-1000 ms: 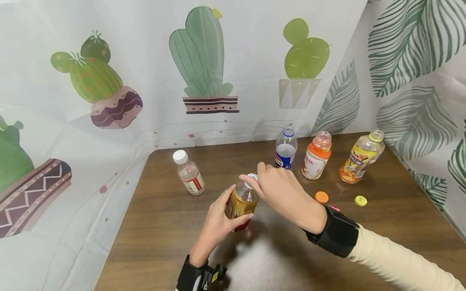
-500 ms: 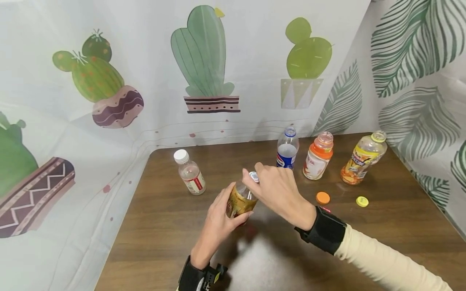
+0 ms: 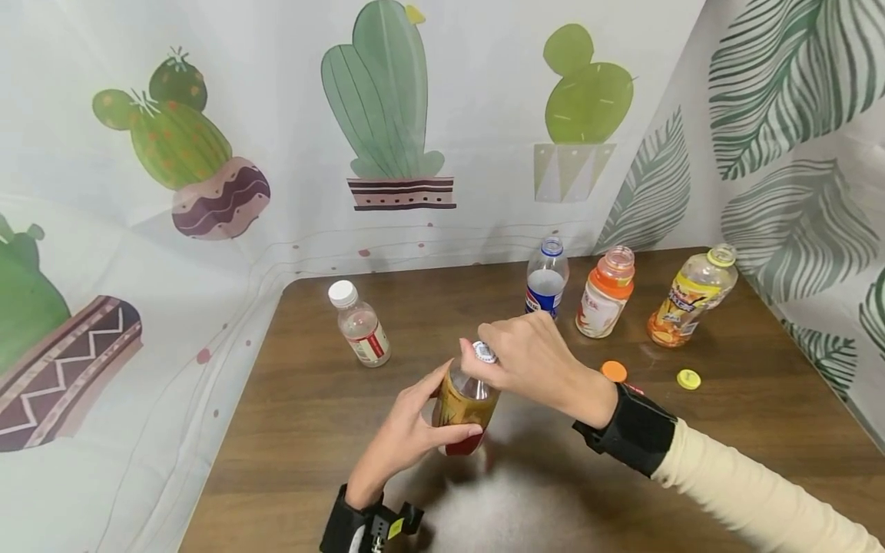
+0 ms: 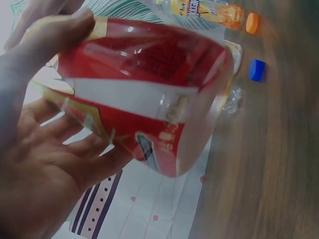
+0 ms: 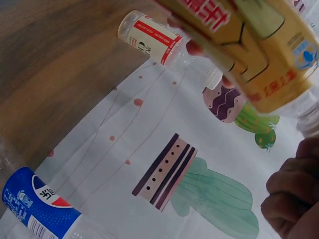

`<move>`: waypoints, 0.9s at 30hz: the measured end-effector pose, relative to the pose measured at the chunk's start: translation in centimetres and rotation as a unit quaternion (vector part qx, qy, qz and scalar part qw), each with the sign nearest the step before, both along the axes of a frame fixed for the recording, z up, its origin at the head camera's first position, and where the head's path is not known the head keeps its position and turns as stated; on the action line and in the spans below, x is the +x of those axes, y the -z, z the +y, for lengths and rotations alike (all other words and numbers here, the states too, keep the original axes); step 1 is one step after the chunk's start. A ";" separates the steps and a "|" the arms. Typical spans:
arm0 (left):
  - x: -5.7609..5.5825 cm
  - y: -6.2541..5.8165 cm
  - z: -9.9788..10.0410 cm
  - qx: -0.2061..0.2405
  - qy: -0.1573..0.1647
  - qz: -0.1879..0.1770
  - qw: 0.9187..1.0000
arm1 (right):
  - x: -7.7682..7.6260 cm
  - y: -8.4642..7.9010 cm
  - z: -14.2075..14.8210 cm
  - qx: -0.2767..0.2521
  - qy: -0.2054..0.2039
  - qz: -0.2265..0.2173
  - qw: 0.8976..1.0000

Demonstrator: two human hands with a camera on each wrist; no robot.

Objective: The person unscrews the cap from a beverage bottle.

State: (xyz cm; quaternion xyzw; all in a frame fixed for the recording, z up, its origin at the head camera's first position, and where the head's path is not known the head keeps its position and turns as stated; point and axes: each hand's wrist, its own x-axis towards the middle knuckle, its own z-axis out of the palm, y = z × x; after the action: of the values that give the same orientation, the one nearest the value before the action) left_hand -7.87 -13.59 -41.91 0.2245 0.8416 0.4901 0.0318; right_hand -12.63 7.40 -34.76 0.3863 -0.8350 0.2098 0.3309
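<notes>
A clear bottle with a gold and red label stands slightly tilted between both hands, low over the middle of the table. The left hand grips its body from the left, thumb across the front and fingers behind. The right hand has its thumb and curled fingers at the white cap on top. In the left wrist view, the bottle's red lower part and its base show. Curled right-hand fingers sit at the bottle's neck in the right wrist view; the cap is hidden there.
A white-capped bottle stands at the back left. Uncapped at the back right are a blue-label bottle, an orange-collared bottle and a yellow-label bottle. An orange cap, a yellow cap and a blue cap lie nearby.
The bottle tipped, then came back more upright and a little nearer the person, its red lower part showing again. Both hands moved with it and stay on it.
</notes>
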 end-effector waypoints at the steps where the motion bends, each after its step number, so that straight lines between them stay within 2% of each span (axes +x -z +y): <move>1: 0.0 -0.1 -0.1 0.003 0.012 0.001 1.000 | 0.0 -0.1 0.1 -0.001 -0.014 -0.003 1.000; 5: 0.0 -0.2 -0.7 0.019 0.067 -0.007 0.998 | 0.1 -0.5 0.4 0.000 -0.067 -0.005 0.998; 9: 0.0 -0.3 -1.2 0.041 0.124 -0.036 0.991 | 0.2 -0.9 0.5 0.013 -0.119 0.010 0.993; 11: 0.0 -0.3 -1.2 0.047 0.138 -0.044 0.988 | 0.1 -1.0 0.6 0.027 -0.135 0.017 0.990; 13: 0.1 -0.2 -1.2 0.048 0.136 -0.049 0.988 | 0.1 -1.2 0.7 0.043 -0.141 0.021 0.989; 16: 0.0 0.2 -0.8 0.041 0.110 -0.043 0.992 | 0.2 -1.5 1.0 0.073 -0.116 0.016 0.990; 21: -0.1 1.1 0.2 0.036 0.036 -0.023 0.998 | 0.9 -2.6 1.5 0.121 -0.008 -0.009 0.993; 24: -0.1 1.2 0.5 0.037 -0.021 -0.005 0.999 | 1.5 -3.6 1.4 0.118 0.057 -0.040 0.991; 27: -0.2 1.1 0.6 0.033 -0.066 0.015 0.997 | 2.2 -4.5 0.9 0.094 0.096 -0.089 0.987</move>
State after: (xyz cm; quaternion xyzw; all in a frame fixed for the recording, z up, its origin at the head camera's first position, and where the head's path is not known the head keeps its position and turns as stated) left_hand -8.03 -12.96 -43.04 0.1768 0.8385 0.5150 -0.0211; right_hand -10.46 8.31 -30.26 0.3139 -0.9101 0.1315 0.2364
